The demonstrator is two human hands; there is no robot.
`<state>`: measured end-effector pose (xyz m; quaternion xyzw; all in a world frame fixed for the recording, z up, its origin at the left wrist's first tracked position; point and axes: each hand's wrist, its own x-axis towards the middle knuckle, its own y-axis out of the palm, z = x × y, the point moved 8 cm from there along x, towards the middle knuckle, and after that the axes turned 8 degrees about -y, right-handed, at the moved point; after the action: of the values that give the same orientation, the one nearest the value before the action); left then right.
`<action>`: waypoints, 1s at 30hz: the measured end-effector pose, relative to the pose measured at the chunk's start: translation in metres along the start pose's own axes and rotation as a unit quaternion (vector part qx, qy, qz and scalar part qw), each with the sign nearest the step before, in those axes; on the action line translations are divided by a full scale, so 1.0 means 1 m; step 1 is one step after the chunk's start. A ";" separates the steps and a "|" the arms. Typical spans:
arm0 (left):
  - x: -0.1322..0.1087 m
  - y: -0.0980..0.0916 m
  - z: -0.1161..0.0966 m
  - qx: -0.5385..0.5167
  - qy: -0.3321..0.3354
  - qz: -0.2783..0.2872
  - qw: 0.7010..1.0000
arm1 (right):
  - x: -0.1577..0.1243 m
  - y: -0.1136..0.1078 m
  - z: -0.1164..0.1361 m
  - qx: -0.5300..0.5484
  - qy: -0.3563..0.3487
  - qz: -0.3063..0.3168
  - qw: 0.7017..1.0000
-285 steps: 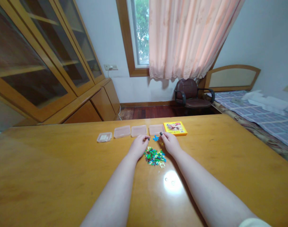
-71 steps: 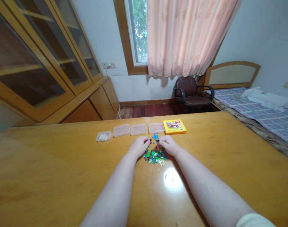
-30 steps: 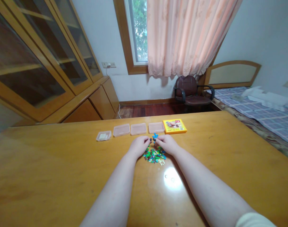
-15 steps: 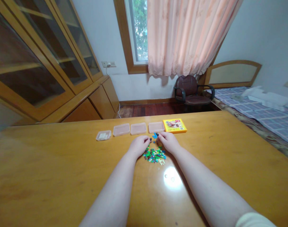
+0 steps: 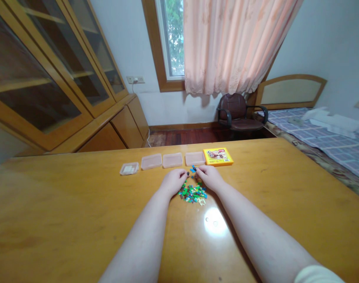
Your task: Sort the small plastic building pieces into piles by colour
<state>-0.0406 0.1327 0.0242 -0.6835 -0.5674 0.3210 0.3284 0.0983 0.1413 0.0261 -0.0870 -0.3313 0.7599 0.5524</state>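
Note:
A loose heap of small green, blue, brown and cream toy building bricks (image 5: 193, 194) lies on the wooden table. At its upper left is my left hand (image 5: 175, 182), fingers curled and thumb pressed near the fingertips; a dark spot shows at the tip, and I cannot tell if it is a nail or a piece. Opposite it, my right hand (image 5: 210, 176) is closed in a pinch beside a few blue bricks (image 5: 193, 169) set apart above the heap. Whatever either hand pinches is too small to make out.
A yellow box (image 5: 218, 156) stands at the table's far side. Left of it is a row of clear plastic trays (image 5: 172, 160), and the small leftmost tray (image 5: 129, 169) holds something pale. Beyond the table (image 5: 79, 220) are a chair (image 5: 237, 112), a bed and a glass-fronted cabinet.
My right hand has shifted very slightly at the blue bricks, its fingertips turning a little. My left hand, the heap and the trays look unchanged.

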 end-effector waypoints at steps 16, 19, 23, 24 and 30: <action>0.001 0.002 0.002 0.002 -0.013 0.004 1.000 | 0.001 0.006 -0.001 -0.018 0.005 0.029 0.999; 0.001 0.001 0.002 0.004 -0.014 0.004 1.000 | 0.002 0.002 -0.001 -0.022 0.005 0.010 1.000; 0.000 0.000 0.002 0.006 -0.011 0.000 1.000 | 0.003 -0.008 0.000 -0.037 0.002 -0.037 0.999; 0.000 0.000 0.002 0.006 -0.010 0.000 1.000 | 0.003 -0.009 0.000 -0.034 -0.001 -0.044 0.998; 0.000 0.000 0.003 0.004 -0.010 -0.001 1.000 | 0.002 -0.014 0.000 -0.019 -0.014 -0.066 0.998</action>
<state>-0.0427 0.1334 0.0225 -0.6785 -0.5702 0.3294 0.3256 0.1081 0.1457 0.0347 -0.0648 -0.3584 0.7166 0.5948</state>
